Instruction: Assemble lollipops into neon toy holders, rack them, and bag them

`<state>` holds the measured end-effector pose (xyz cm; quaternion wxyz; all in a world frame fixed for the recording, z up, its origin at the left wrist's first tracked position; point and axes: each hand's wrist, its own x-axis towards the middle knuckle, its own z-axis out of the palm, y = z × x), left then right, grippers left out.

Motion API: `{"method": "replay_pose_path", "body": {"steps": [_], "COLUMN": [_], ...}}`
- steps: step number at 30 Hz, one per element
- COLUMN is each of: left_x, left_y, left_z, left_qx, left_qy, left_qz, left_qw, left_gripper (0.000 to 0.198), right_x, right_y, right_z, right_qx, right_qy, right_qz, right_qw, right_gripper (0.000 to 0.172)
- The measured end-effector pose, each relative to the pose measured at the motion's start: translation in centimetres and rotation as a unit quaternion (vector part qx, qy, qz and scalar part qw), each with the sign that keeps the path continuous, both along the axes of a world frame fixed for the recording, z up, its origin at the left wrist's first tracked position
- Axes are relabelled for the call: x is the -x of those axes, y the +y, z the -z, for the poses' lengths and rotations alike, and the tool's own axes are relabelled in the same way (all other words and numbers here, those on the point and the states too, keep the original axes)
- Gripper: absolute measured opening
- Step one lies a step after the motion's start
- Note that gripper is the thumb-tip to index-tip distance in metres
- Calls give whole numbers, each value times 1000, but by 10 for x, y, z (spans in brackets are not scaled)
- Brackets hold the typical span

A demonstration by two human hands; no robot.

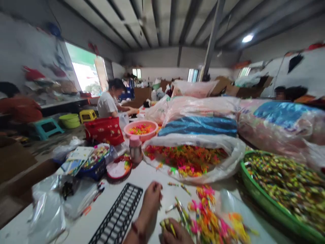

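My left hand is above the white table, its fingers curled in; anything inside them is hidden. To its left lies a black plastic grid rack with rows of slots. Low at the bottom edge, my right hand is closed around a few small yellow-green patterned sticks. More slim patterned sticks lie just beyond it. On its right spreads a loose pile of pink, orange and yellow plastic pieces. Blur smears the small parts.
A clear bag of colourful pieces lies open ahead. A large green tub of small patterned pieces stands at right. A pink-lidded bottle, a red basket and plastic bags are at left. A co-worker sits beyond.
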<state>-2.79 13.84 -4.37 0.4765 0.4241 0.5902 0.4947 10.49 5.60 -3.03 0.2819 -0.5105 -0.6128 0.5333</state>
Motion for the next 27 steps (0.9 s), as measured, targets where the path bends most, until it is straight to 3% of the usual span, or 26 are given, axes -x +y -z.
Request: {"method": "replay_pose_path", "body": {"steps": [2,5,10,14,17,22,27], "left_x": [8,17,25,27,28,37,48], "left_y": [13,48,108,150,170,173,139], "left_z": [-20,-29,-29,-34,-33,-31,-41], "left_qx": [-32,-26,-36,-49,-29,-20,-37], "left_qy": [60,219,336,400,415,387,271], "left_qz": [9,31,-25,-61,-65,-50,-78], "left_qw": [998,975,941,913,907,921,959], "left_gripper": [27,20,9,24,25,21,13], "right_x": [11,22,1,-20,-24,-23,-24], "right_y": [-22,-37,-19,-4,-3,-4,-2], "right_z": [12,20,21,24,29,30,29], "right_qx": [107,164,98,74,64,53,52], "right_qy": [98,203,180,198,206,199,191], "right_qz": [-30,-18,43,112,108,81,64], "right_qw": [989,965,978,971,970,975,978], "right_gripper": [30,34,41,46,42,39,42]}}
